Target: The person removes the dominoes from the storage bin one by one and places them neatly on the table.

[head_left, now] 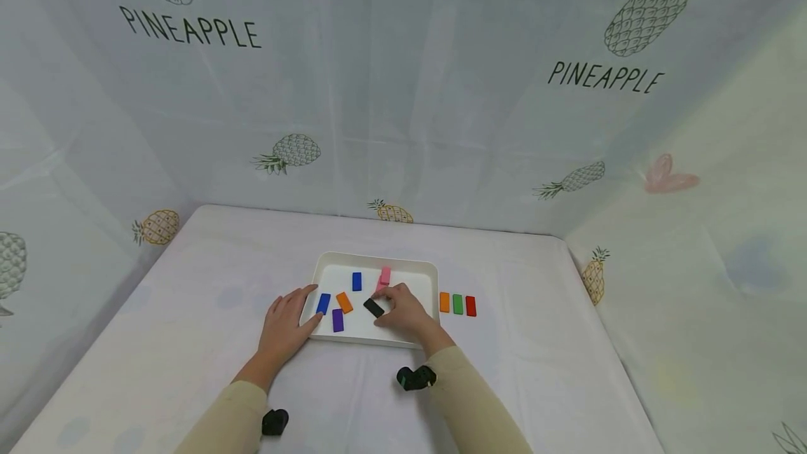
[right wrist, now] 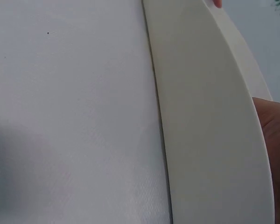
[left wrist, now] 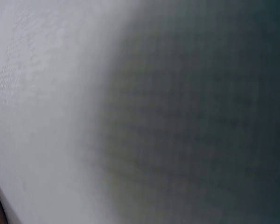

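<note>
In the head view, my right hand reaches over the white tray and pinches a black domino-like block between thumb and fingers, low over the tray floor. My left hand rests at the tray's left rim with fingers fairly straight, its thumb near a blue block. Beside that lie an orange block and a purple block. Farther back are another blue block and a pink block overlapping a second pink one. The right wrist view shows the tray's outer wall and part of the right hand.
Just right of the tray, an orange block, a green block and a red block stand in a row on the white-covered table. A pineapple-print curtain hangs behind. The left wrist view is mostly blurred cloth.
</note>
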Tool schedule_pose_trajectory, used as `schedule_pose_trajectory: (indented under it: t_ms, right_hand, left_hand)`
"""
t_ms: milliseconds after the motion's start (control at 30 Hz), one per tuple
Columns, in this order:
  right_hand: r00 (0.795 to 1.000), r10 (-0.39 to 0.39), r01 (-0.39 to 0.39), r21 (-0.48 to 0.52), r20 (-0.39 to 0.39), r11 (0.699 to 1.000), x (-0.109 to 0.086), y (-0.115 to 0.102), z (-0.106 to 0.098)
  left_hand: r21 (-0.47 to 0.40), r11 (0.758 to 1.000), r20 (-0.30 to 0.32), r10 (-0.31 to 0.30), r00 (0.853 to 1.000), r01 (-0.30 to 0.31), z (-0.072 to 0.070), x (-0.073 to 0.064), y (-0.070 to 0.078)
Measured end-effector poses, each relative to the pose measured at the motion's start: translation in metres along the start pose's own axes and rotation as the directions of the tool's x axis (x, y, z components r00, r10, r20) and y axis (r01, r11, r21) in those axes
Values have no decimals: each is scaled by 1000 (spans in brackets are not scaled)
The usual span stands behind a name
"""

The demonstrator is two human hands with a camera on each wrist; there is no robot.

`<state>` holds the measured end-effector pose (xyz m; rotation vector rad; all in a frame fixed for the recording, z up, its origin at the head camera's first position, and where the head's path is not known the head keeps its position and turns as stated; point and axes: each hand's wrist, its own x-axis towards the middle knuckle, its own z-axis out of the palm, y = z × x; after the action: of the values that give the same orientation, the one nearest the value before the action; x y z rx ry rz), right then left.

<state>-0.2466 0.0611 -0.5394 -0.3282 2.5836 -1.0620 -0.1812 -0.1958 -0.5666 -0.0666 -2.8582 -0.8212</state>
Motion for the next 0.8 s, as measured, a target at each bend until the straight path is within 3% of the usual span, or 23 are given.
schedule_pose_trajectory:
  t_ms: [433,800]
  right_hand:
    - [996,-58,65,-103,74,993,-3,-3,-7]
    - [996,-44,47,-39,73,998,-4,-1,-6]
  left_hand:
    - [6,1000,1,-4,1000,4,-3,0,5]
    - [4,1000,8,0,1000,0,-3,-2,2]
